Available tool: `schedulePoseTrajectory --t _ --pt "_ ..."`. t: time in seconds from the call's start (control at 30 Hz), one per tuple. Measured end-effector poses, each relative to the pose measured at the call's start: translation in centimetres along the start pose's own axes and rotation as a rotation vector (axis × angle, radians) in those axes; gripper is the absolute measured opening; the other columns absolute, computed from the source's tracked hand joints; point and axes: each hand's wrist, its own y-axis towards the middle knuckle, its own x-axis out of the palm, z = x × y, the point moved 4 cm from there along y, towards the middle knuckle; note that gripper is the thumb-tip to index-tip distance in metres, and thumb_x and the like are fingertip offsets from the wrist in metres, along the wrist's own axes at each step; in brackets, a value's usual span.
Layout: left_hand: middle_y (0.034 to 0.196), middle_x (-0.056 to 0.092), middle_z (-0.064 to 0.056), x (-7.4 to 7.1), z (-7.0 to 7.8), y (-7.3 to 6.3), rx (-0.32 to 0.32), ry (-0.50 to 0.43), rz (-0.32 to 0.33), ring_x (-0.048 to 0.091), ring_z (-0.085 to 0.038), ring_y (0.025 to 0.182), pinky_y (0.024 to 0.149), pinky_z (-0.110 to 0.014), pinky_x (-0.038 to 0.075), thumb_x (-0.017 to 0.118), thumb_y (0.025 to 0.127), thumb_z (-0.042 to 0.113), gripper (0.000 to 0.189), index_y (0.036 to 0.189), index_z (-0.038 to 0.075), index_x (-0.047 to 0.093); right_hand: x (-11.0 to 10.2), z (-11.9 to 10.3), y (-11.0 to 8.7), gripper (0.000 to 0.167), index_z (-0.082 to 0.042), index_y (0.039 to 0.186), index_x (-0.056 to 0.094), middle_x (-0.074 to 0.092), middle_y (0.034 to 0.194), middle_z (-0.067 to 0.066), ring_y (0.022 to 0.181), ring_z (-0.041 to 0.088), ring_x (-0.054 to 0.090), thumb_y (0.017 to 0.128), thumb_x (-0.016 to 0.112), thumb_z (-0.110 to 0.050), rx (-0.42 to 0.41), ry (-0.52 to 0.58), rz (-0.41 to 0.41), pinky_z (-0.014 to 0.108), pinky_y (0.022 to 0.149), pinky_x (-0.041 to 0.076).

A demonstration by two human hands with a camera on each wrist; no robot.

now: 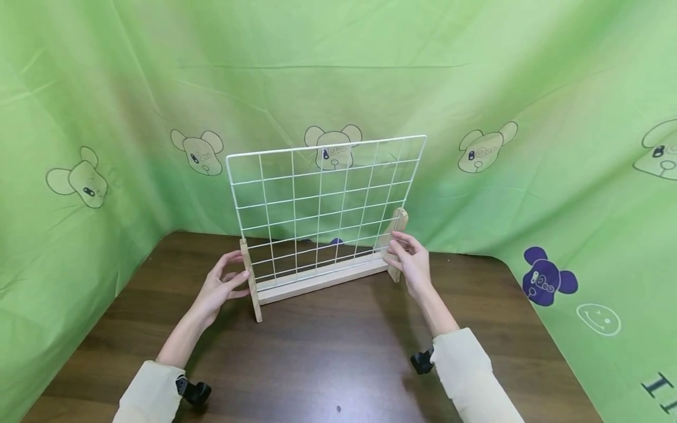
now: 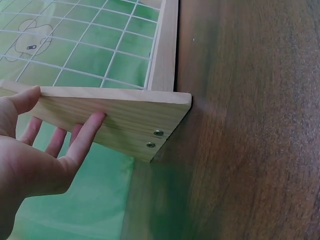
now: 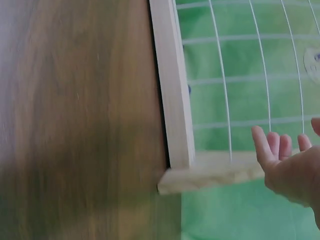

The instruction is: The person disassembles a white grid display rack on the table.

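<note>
A wire grid rack stands upright on the brown table, its white mesh (image 1: 319, 200) set between two light wooden side panels joined by a wooden base bar (image 1: 328, 281). My left hand (image 1: 219, 288) holds the left side panel (image 2: 135, 115). In the left wrist view, its thumb lies on the panel's front edge and other fingers reach the outer face; two screw heads (image 2: 158, 133) show there. At the opposite end, my right hand (image 1: 412, 261) is beside the right side panel (image 1: 399, 223). Its fingers (image 3: 262, 142) are loosely bent in front of the mesh; contact is unclear.
A green cloth (image 1: 338, 41) printed with bear heads hangs behind the table (image 1: 328, 352) and along both sides. Black camera mounts (image 1: 197, 392) sit at the wrists, by the pale sleeves (image 1: 150, 393). A small dark spot (image 1: 338, 409) marks the table near the front.
</note>
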Motion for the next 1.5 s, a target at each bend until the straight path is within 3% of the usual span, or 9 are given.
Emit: schedulePoseTrajectory --t 0.13,0.23,0.33,0.4,0.57,0.63,0.9,1.2,1.5 --pt "0.141 0.032 -0.014 0.1 0.0 0.1 -0.001 0.003 -0.005 0.057 -0.017 0.101 0.087 -0.051 0.053 0.062 0.095 0.008 0.056 0.144 0.007 0.033 2.1 0.7 -0.2 0.040 0.011 0.131 0.048 0.053 0.111 0.015 0.090 0.011 0.062 0.093 0.059 0.004 -0.069 -0.013 -0.013 0.040 0.089 0.053" --pt "0.142 0.032 -0.015 0.2 0.0 0.2 0.000 0.004 -0.002 0.057 -0.017 0.101 0.087 -0.052 0.053 0.062 0.095 0.008 0.056 0.144 0.007 0.034 3.1 1.1 -0.2 0.040 0.011 0.128 0.050 0.053 0.115 0.022 0.093 0.014 0.061 0.091 0.062 0.005 -0.136 -0.023 0.036 0.035 0.087 0.055" --pt "0.142 0.033 -0.015 0.2 -0.1 0.3 -0.001 0.002 0.006 0.057 -0.016 0.101 0.087 -0.052 0.053 0.062 0.095 0.007 0.056 0.143 0.007 0.034 4.0 0.6 -0.8 0.039 0.012 0.126 0.052 0.051 0.118 0.030 0.099 0.026 0.059 0.088 0.063 0.007 -0.211 -0.081 0.103 0.027 0.085 0.055" --pt "0.142 0.033 -0.014 0.2 -0.2 0.4 -0.003 0.000 0.008 0.057 -0.017 0.101 0.086 -0.051 0.054 0.062 0.094 0.007 0.056 0.143 0.006 0.035 4.5 0.2 -1.3 0.040 0.012 0.125 0.051 0.050 0.120 0.033 0.105 0.036 0.056 0.087 0.063 0.009 -0.258 -0.120 0.135 0.034 0.090 0.052" --pt "0.140 0.034 -0.013 0.2 -0.3 0.2 -0.009 -0.001 0.007 0.057 -0.019 0.101 0.085 -0.049 0.055 0.062 0.094 0.007 0.056 0.143 0.007 0.035 4.6 2.1 -0.5 0.046 0.006 0.128 0.050 0.047 0.125 0.029 0.115 0.045 0.048 0.084 0.066 0.008 -0.322 -0.169 0.185 0.052 0.101 0.042" --pt "0.140 0.034 -0.013 0.2 -0.3 0.2 -0.009 -0.001 0.006 0.056 -0.020 0.101 0.086 -0.049 0.054 0.062 0.094 0.007 0.056 0.143 0.007 0.035 4.5 3.1 0.1 0.049 0.003 0.129 0.051 0.046 0.127 0.025 0.117 0.043 0.046 0.083 0.068 0.007 -0.341 -0.181 0.210 0.050 0.101 0.044" --pt "0.141 0.034 -0.015 0.2 -0.3 0.3 0.000 -0.002 -0.003 0.058 -0.017 0.100 0.085 -0.049 0.055 0.062 0.094 0.007 0.056 0.144 0.007 0.035 4.6 3.4 0.5 0.056 0.002 0.128 0.049 0.041 0.125 0.023 0.117 0.042 0.042 0.077 0.071 0.009 -0.449 -0.195 0.317 0.049 0.105 0.040" --pt "0.140 0.035 -0.015 0.0 -0.4 0.4 -0.002 -0.004 -0.001 0.058 -0.018 0.099 0.085 -0.049 0.055 0.062 0.094 0.006 0.056 0.144 0.007 0.035 5.5 2.0 -0.1 0.066 0.012 0.136 0.034 0.035 0.139 0.028 0.126 0.047 0.033 0.079 0.066 0.014 -0.471 -0.105 0.209 0.056 0.111 0.028" --pt "0.141 0.034 -0.015 -0.3 -0.3 0.2 0.011 -0.001 0.008 0.058 -0.018 0.100 0.084 -0.047 0.056 0.062 0.094 0.006 0.057 0.144 0.007 0.035 6.6 1.0 -0.6 0.071 0.012 0.141 0.027 0.031 0.139 0.035 0.124 0.049 0.034 0.079 0.061 0.018 -0.532 -0.195 0.134 0.063 0.106 0.030"
